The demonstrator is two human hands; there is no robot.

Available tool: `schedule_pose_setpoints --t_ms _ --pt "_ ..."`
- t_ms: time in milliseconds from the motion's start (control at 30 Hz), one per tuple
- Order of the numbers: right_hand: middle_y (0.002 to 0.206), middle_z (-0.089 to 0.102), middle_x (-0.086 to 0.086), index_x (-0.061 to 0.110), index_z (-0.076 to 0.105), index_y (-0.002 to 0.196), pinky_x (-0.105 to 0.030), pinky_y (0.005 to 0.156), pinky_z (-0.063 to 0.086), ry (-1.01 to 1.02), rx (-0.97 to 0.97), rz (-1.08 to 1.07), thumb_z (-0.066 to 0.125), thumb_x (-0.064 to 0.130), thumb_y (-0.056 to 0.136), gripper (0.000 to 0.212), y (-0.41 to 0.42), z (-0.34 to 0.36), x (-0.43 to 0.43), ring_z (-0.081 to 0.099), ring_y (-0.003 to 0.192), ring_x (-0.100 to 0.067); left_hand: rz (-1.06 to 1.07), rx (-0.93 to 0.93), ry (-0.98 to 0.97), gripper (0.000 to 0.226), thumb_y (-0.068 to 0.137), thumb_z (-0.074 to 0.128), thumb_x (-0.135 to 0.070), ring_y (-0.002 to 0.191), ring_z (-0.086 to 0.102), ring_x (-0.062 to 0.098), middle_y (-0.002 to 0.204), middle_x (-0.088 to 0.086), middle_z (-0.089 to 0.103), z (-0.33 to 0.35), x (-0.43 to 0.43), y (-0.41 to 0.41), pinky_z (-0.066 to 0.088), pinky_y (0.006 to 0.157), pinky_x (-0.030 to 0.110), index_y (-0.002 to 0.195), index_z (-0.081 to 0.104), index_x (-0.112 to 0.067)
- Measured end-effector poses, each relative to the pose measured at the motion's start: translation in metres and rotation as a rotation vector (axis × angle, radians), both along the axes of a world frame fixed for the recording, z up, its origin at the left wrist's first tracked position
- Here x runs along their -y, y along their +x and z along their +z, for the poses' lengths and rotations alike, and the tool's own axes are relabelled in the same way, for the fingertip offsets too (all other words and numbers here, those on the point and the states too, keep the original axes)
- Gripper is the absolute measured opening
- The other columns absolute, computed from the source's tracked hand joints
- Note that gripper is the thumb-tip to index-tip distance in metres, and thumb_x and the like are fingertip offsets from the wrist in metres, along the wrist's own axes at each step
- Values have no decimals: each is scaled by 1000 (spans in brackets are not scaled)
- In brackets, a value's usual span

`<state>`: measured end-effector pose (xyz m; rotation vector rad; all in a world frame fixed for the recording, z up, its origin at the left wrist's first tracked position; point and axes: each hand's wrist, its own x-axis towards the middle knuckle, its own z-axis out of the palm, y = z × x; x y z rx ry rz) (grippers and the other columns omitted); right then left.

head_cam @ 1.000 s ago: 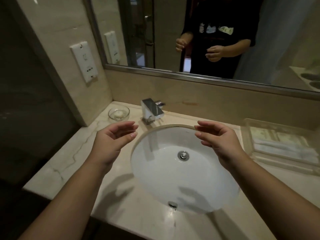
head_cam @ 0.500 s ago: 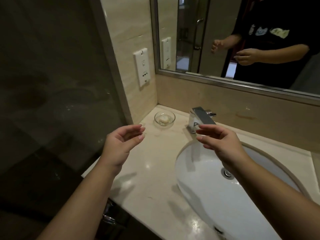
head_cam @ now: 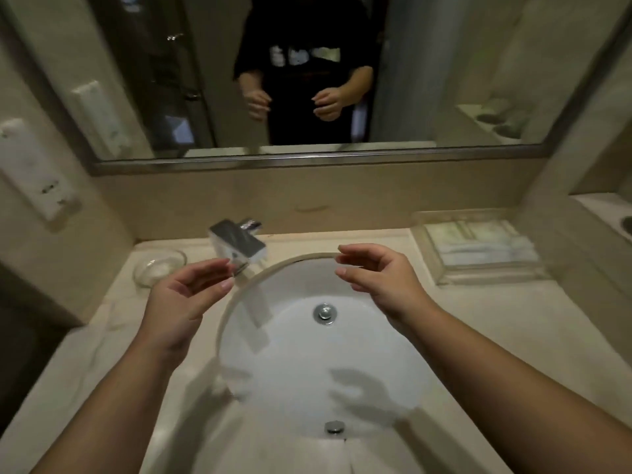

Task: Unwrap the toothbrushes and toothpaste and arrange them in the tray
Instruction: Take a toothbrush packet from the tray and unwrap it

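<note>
The tray (head_cam: 441, 265), clear and holding pale folded or wrapped items too blurred to identify, sits on the countertop (head_cam: 513, 323) at 2 o'clock from the sink (head_cam: 301, 371). The left hand (head_cam: 181, 302) and right hand (head_cam: 379, 282) hover above the basin rim at 10 and 1 o'clock, fingers loosely curled, holding nothing. A glass dish (head_cam: 159, 268) rests beside the faucet (head_cam: 239, 242).

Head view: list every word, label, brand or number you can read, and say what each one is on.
None can be read.
Wall plate: dark marks, too blurred to read.
Clear tray: pale wrapped items inside, any print blurred.
Shirt in the mirror: a light graphic, no letters readable.
Tap: no marking visible.
</note>
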<state>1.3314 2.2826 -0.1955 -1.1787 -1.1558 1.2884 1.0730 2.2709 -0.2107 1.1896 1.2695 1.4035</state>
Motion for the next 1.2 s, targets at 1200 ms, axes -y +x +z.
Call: schedule_pose_setpoints --t_ms 1200 --pt "82 74 11 26 70 83 -24 67 52 -165 53 -413 76 9 71 22 343 -56 4 67 77 1 -361 84 -222 27 76 67 5 82 70 7 81 -5 77 -45 -62 380 52 64 18 91 71 -18"
